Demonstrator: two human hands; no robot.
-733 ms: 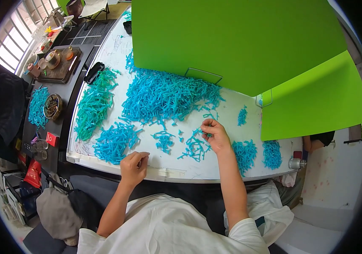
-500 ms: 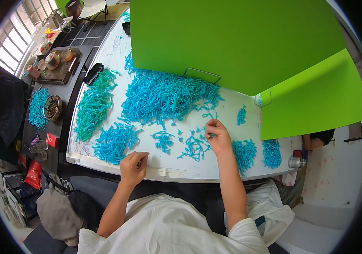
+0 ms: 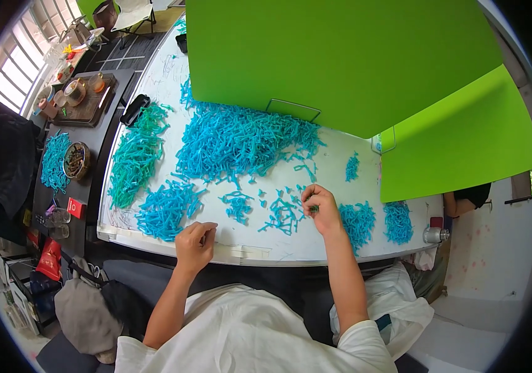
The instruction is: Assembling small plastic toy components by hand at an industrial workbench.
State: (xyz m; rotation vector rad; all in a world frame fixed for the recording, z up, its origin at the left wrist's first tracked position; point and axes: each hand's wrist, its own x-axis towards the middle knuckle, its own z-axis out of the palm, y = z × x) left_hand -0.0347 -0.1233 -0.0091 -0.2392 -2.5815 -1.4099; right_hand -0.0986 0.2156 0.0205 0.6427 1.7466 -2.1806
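Note:
Small blue plastic pieces with thin arms lie in heaps on a white table [image 3: 266, 252]. My left hand [image 3: 195, 245] is closed over the table's front edge, thumb and fingers together; anything inside it is too small to make out. Left of it sits a blue pile [image 3: 169, 211]. My right hand [image 3: 320, 209] is curled above the table, with a small dark greenish piece [image 3: 314, 209] showing at its fingers. Beside it is a loose scatter of pieces [image 3: 283, 214], and a smaller cluster [image 3: 237, 206] lies between the hands.
A large blue heap [image 3: 241, 140] lies at the back, under a tall green panel [image 3: 340, 62]. A greener pile [image 3: 135, 161] is at the left. Two blue piles, one [image 3: 358, 225] and another [image 3: 398, 222], lie at the right. A side table [image 3: 95, 133] stands left.
My right hand has shifted slightly down and toward me, with its fingers turned more to the left. My left hand has stayed nearly in place. The view has moved slightly.

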